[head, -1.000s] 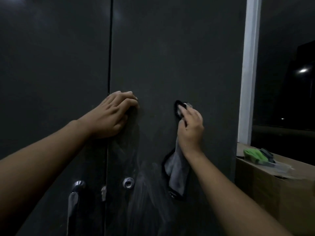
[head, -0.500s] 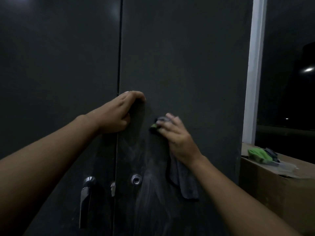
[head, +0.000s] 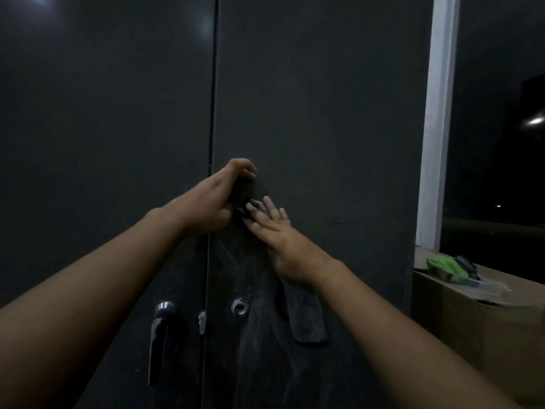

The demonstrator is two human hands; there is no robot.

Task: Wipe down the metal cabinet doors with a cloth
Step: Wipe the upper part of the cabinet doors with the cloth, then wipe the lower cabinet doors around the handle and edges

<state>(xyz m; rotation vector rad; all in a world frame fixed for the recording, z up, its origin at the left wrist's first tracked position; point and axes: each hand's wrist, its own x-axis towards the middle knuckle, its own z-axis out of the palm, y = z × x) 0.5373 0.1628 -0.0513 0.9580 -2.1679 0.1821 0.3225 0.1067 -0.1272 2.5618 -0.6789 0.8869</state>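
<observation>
Two dark metal cabinet doors fill the view, the left door (head: pixel 103 143) and the right door (head: pixel 318 113), split by a vertical seam. My right hand (head: pixel 283 240) lies flat on the right door and presses a grey cloth (head: pixel 303 314) against it; the cloth's tail hangs below my wrist. My left hand (head: pixel 218 196) rests curled against the right door beside the seam, fingertips on the metal, holding nothing. The two hands almost touch. Pale wipe streaks show on the door below them.
A chrome lever handle (head: pixel 159 335) hangs on the left door, and a round keyhole (head: pixel 239 306) sits on the right door. A white frame post (head: pixel 436 128) stands to the right. A cardboard box (head: pixel 483 329) carries a green item (head: pixel 442 268) on top.
My right hand has slid the cloth leftward and slightly down across the right door, ending next to my left hand. The left hand has stayed near the seam.
</observation>
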